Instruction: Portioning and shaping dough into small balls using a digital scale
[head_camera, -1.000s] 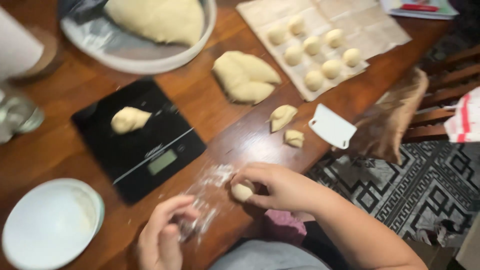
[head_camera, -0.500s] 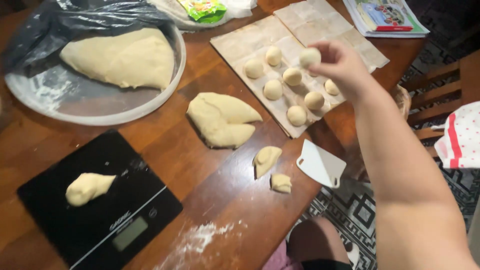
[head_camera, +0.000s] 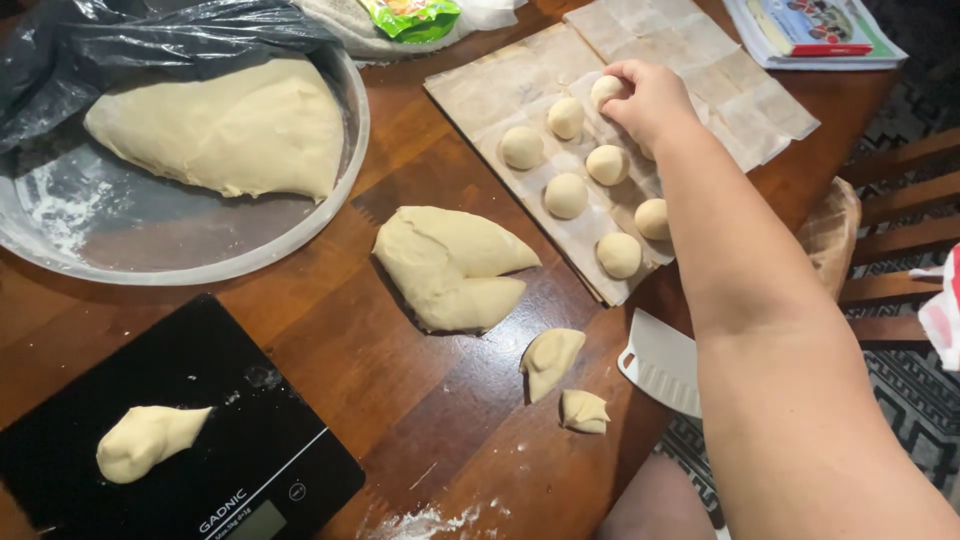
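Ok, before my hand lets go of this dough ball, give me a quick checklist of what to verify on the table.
1. Right hand holds the dough ball over the parchment sheet: ok.
2. Bare parchment around that spot, apart from the six other balls, nearest one: ok.
3. Six balls lie apart, none touching: ok.
4. Next piece sits on the black kitchen scale, a dough lump: ok.
5. White scraper fully on the wooden table: not ok, it overhangs the edge.
6. Left hand: cannot tell, out of view.
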